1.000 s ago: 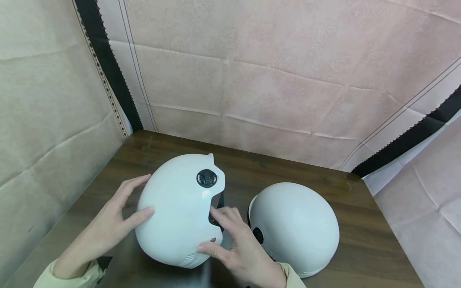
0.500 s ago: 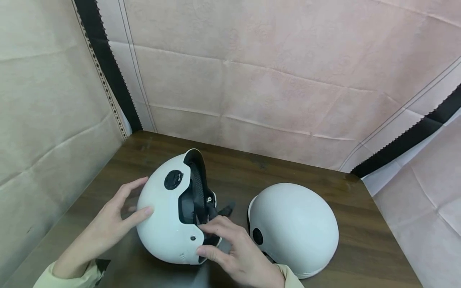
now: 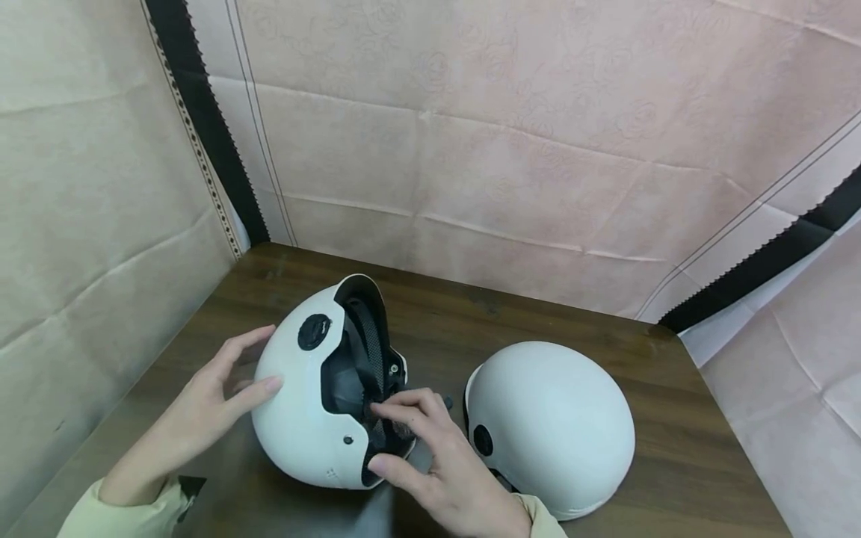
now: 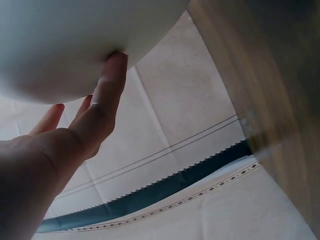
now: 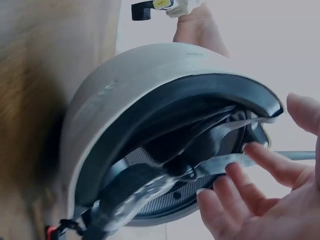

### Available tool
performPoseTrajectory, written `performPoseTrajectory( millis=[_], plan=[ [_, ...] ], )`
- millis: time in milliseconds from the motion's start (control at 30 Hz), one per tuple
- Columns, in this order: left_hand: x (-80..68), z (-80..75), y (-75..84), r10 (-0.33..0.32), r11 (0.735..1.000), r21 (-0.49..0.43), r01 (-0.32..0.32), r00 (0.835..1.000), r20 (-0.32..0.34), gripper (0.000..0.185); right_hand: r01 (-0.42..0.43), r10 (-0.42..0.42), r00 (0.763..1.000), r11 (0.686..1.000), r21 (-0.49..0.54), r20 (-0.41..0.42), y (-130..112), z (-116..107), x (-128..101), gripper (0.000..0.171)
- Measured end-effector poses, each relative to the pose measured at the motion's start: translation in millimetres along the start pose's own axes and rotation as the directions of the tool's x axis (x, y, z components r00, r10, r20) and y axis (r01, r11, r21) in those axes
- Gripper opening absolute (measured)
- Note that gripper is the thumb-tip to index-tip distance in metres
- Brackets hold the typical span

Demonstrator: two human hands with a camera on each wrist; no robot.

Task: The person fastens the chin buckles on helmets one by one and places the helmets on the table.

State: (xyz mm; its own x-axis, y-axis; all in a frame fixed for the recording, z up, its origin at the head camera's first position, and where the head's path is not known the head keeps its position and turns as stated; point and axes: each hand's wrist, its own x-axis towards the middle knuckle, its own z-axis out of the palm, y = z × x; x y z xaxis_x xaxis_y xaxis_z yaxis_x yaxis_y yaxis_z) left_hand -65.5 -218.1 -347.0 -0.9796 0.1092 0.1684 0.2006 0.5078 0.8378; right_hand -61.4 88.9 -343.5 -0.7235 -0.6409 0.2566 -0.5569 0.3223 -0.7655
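Note:
A white helmet (image 3: 296, 418) rests on the wooden table, its dark padded opening turned to the right. My left hand (image 3: 215, 396) touches the back of its shell with spread fingers; the left wrist view shows the fingertips against the smooth white surface. On the other side, my right hand (image 3: 437, 463) is at the opening, with index finger and thumb extended close to the edge. Grey and black straps (image 5: 225, 164) run across the helmet's lining in the right wrist view, right by the relaxed fingers of that hand.
A second white helmet (image 3: 551, 426) stands on the table (image 3: 686, 463) to the right, just beyond my right wrist. Pale patterned cloth (image 3: 430, 164) hangs behind and at both sides. A small black object (image 3: 191, 487) shows at my left cuff.
The helmet has turned so that its opening and lining now show more to the right and towards me. Both hands stay close to where they were; the second helmet has not moved.

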Motion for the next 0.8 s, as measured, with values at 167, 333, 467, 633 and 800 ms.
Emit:
performPoseTrajectory(
  millis=[167,333,467,633,800],
  plan=[
    [1.9,-3.4,-7.5,0.014,1.000,0.017,-0.014,1.000,-0.006,0.061,-0.062,0.059,0.998,0.993,-0.099,-0.037,10.2,-1.4,-5.3,0.044],
    [3.6,-4.2,-11.2,0.029,0.999,0.033,-0.029,0.999,-0.019,0.060,-0.175,0.169,0.984,0.972,-0.158,-0.050,18.4,0.0,-8.7,0.050],
    [4.5,-4.1,-12.0,0.029,0.999,0.036,-0.028,0.999,-0.025,0.059,-0.287,0.289,0.957,0.943,-0.169,-0.009,24.5,1.7,-8.0,0.059],
    [4.4,-5.9,-13.0,0.044,0.999,0.005,-0.044,0.999,-0.017,0.054,-0.316,0.330,0.943,0.931,-0.184,0.047,32.2,4.2,-4.4,0.064],
    [4.5,-6.9,-12.5,0.056,0.998,-0.035,-0.057,0.998,-0.011,0.051,-0.308,0.327,0.942,0.932,-0.194,0.077,35.6,5.3,-2.5,0.063]
  ],
)
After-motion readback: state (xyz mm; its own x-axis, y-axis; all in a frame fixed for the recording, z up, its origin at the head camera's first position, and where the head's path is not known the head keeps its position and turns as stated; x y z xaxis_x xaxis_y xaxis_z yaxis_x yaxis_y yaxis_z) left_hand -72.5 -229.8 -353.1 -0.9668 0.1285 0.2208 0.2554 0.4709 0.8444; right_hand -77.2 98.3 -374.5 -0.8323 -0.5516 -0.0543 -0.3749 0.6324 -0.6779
